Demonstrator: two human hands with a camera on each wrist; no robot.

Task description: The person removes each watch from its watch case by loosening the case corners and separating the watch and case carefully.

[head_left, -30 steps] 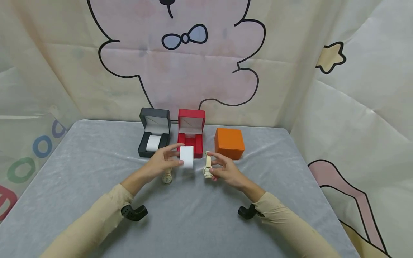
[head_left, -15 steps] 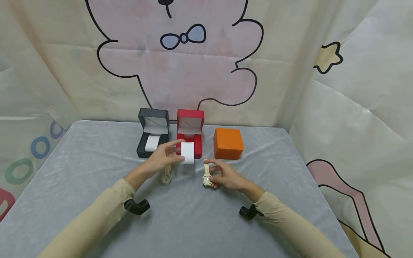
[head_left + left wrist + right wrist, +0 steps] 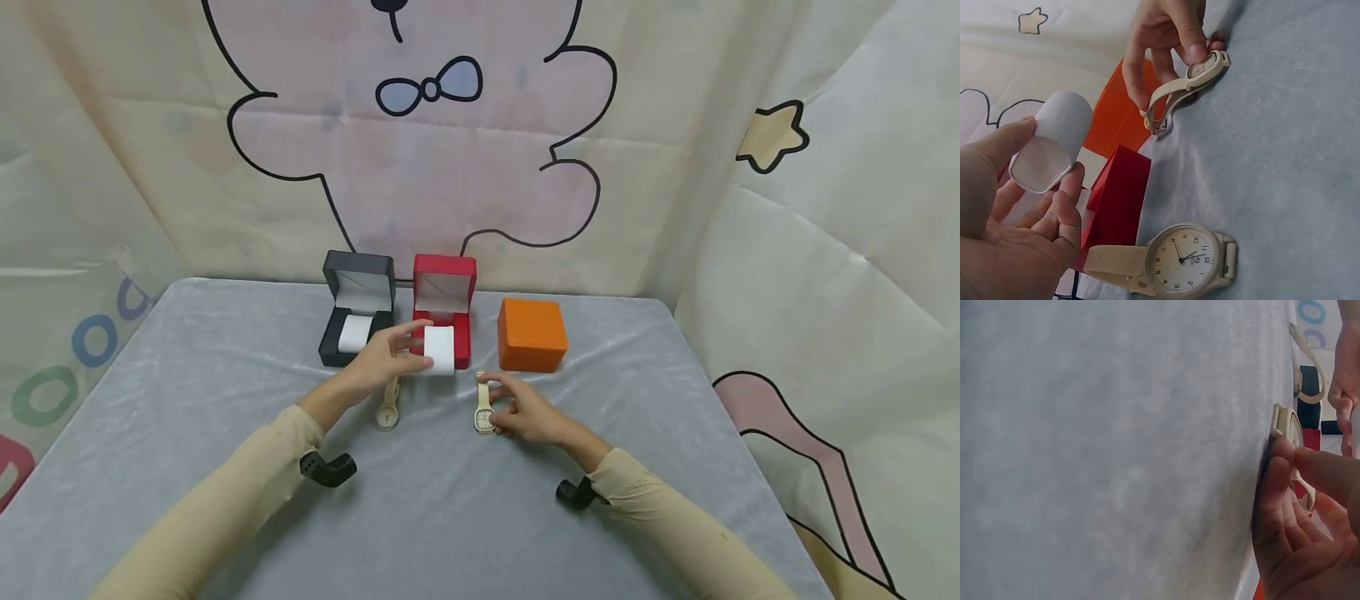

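Note:
My left hand (image 3: 378,364) pinches a white watch cushion (image 3: 439,350) between thumb and fingers, in front of the open red watch box (image 3: 461,337). The left wrist view shows the cushion's (image 3: 1063,125) hollow end. My right hand (image 3: 531,410) pinches a cream watch (image 3: 483,419) by its case, with a finger at the strap end; in the right wrist view this watch (image 3: 1286,422) is low at the cloth, and whether it touches is unclear. A second cream watch (image 3: 387,417) with a round dial lies on the table below my left hand, its strap partly hidden.
An open black watch box (image 3: 330,343) holding a white cushion (image 3: 355,333) stands to the left of the red one. On the right sits a closed orange box (image 3: 532,333). Grey cloth covers the table (image 3: 450,517), and a printed curtain hangs behind it.
My left hand has moved the white cushion a little away from me and to the right, closer to the red box. My right hand has brought its watch slightly nearer to me.

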